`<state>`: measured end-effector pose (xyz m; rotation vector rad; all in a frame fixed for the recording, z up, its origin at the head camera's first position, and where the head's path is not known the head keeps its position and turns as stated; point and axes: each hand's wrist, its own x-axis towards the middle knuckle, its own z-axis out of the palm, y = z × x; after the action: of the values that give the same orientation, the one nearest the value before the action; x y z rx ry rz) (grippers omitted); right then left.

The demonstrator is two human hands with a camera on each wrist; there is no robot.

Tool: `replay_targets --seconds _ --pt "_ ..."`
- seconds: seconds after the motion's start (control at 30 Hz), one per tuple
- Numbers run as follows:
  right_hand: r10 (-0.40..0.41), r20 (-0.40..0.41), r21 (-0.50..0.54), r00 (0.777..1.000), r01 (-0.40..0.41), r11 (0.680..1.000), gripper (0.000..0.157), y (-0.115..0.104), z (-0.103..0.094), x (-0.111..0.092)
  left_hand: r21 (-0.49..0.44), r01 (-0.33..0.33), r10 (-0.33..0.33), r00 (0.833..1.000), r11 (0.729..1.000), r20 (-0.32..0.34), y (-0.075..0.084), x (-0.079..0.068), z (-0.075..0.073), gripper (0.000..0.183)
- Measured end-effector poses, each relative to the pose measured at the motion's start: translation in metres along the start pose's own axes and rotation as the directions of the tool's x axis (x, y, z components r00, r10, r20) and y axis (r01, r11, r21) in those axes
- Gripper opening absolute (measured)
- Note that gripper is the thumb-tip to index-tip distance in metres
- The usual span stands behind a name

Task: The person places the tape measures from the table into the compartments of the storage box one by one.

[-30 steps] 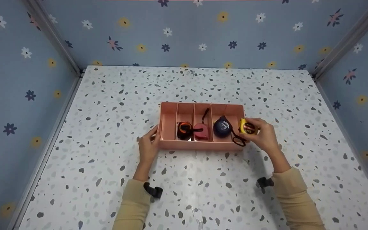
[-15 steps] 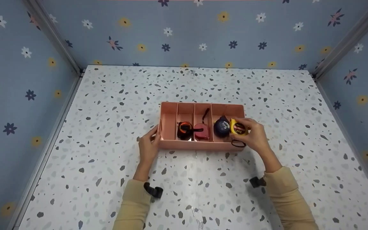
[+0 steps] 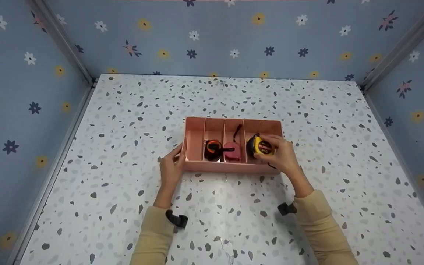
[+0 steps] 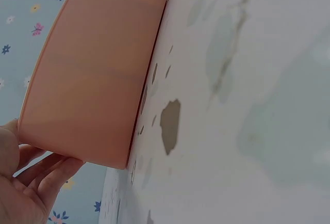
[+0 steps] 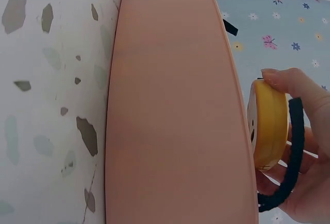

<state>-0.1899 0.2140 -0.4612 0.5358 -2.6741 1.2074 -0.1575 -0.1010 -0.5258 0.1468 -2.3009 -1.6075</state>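
A pink divided box (image 3: 230, 167) stands on the table, its compartments side by side. My left hand (image 3: 171, 169) holds its left end near the front corner; in the left wrist view the fingers (image 4: 56, 175) touch the end wall. Over the rightmost compartment, my right hand (image 3: 282, 154) grips a yellow tape measure (image 3: 263, 146) by its edge. The right wrist view shows this tape measure (image 5: 270, 126) above the rim, with a dark strap hanging. Beneath it a dark blue tape measure (image 3: 250, 148) is mostly hidden.
An orange-and-black tape measure (image 3: 213, 149) lies in the second compartment from the left. Beside it, a pink tape measure (image 3: 233, 151) with a black strap lies in the third. Speckled tabletop (image 3: 142, 110) surrounds the box, and flowered walls (image 3: 212, 36) close off the back and sides.
My right hand has carried the yellow tape measure left from the box's right end, over the dark blue one, now largely covered. The left hand and box have stayed put.
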Motion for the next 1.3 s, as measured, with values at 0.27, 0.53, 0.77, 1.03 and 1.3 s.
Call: replay_targets --seconds 0.27,0.53,0.77,1.03,1.3 --pt "0.023 0.011 -0.004 1.000 -0.023 1.000 0.053 -0.009 0.010 0.005 0.013 -0.004 0.004 1.000 1.000 0.000 0.000 0.000 0.000 0.031" --pt "0.020 0.039 -0.023 0.999 -0.019 1.000 0.053 -0.019 0.019 0.012 -0.002 0.001 -0.001 1.000 1.000 0.001 0.000 0.000 0.001 0.031" --pt "-0.049 0.019 0.015 0.999 0.049 0.999 0.054 -0.025 0.028 0.017 0.009 0.000 0.000 1.000 1.000 -0.003 0.000 0.000 0.000 0.032" --pt "-0.044 0.043 0.062 0.998 0.041 0.997 0.053 -0.032 0.036 0.022 -0.001 -0.013 0.013 1.000 1.000 0.004 -0.002 -0.001 0.000 0.032" --pt "0.011 0.074 0.094 0.997 -0.018 0.995 0.055 -0.040 0.045 0.028 -0.003 -0.028 0.028 1.000 1.000 0.004 -0.002 0.000 0.000 0.032"
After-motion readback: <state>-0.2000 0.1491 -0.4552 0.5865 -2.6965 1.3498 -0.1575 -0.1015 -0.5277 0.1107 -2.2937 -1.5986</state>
